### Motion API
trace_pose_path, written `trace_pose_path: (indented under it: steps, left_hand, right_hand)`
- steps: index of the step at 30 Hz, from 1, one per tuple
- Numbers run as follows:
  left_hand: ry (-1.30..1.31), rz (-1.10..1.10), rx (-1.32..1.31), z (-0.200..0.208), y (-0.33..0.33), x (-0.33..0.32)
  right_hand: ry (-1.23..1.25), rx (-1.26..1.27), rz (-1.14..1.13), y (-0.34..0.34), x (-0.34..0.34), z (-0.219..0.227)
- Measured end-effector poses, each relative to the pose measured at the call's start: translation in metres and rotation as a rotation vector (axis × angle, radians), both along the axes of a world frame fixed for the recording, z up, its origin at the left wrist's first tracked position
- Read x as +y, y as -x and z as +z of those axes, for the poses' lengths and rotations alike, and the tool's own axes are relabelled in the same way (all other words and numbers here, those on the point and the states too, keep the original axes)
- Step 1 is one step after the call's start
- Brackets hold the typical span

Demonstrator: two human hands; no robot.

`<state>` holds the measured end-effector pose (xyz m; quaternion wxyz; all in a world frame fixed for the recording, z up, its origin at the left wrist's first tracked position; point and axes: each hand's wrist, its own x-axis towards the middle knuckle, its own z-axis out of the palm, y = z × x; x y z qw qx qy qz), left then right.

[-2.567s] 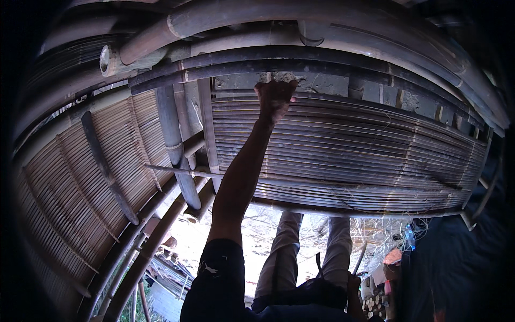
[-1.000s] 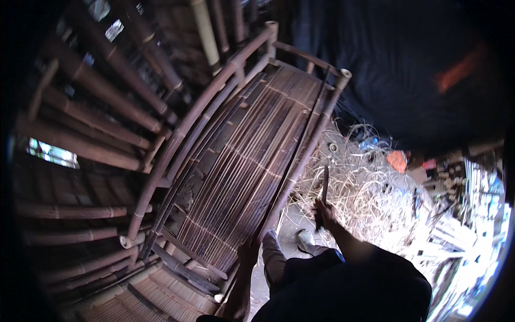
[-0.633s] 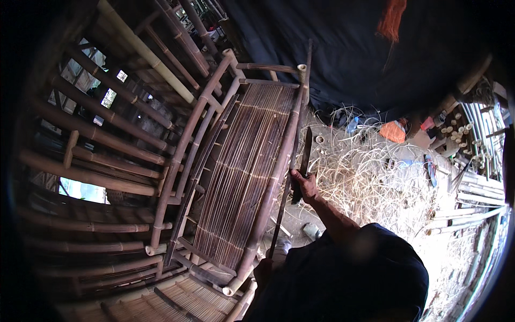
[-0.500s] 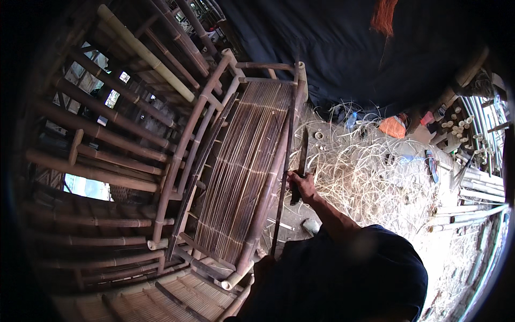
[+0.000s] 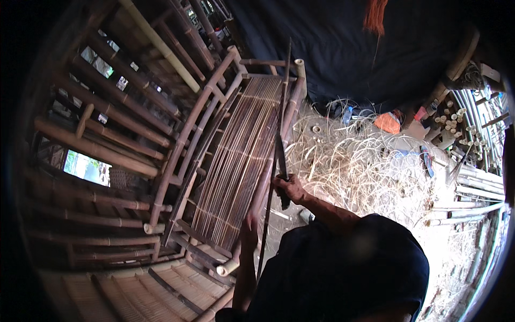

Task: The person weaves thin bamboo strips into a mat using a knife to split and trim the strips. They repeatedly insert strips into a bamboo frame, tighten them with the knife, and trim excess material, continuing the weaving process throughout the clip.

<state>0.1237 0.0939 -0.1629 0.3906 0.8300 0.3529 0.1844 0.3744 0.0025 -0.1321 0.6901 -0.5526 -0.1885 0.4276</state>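
My right hand (image 5: 291,189) is closed around the dark handle of a large knife (image 5: 280,154), its broad blade pointing up and away. A long, thin dark bamboo strip (image 5: 265,228) runs past the fingers of this hand, and the blade lies against or just over it; which one I cannot tell. My left hand (image 5: 250,224) is at the near end of the bench's front rail, left of the strip. Its fingers are blurred and dark. Beside both hands stands a bamboo bench (image 5: 292,110) with a seat of narrow brown slats (image 5: 230,166).
Pale bamboo shavings (image 5: 348,166) cover the floor to the right. An orange bag (image 5: 387,123) and a plastic bottle (image 5: 347,115) lie before a black sheet (image 5: 332,53). Bamboo poles (image 5: 464,206) are stacked at right. Another slatted bamboo piece (image 5: 129,292) stands near left.
My right hand and the knife have moved left, bringing the blade to the strip. My left hand has come up into view along the front rail. The strip has tilted slightly, its far end shifting left.
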Motion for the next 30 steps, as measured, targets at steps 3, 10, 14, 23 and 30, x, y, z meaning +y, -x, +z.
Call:
trace_pose_path:
  steps: [3,10,14,23,30]
  left_hand:
    - [0.927,-0.185,-0.218,0.01,-0.019,0.014]
    - [0.92,0.021,-0.154,0.041,0.019,-0.015]
    - [0.691,-0.291,-0.177,0.06,0.017,-0.027]
    - [0.575,-0.141,-0.272,0.123,-0.078,-0.029]
    - [0.498,-0.101,-0.312,0.12,-0.168,-0.034]
  right_hand:
    - [0.077,-0.115,0.134,0.047,-0.004,0.02]
    - [0.377,-0.75,0.109,0.039,-0.064,0.067]
    - [0.354,-0.919,0.121,0.008,-0.089,0.081]
    - [0.53,-1.289,0.276,-0.009,-0.077,0.098]
    - [0.232,-1.33,0.217,-0.043,-0.079,0.084]
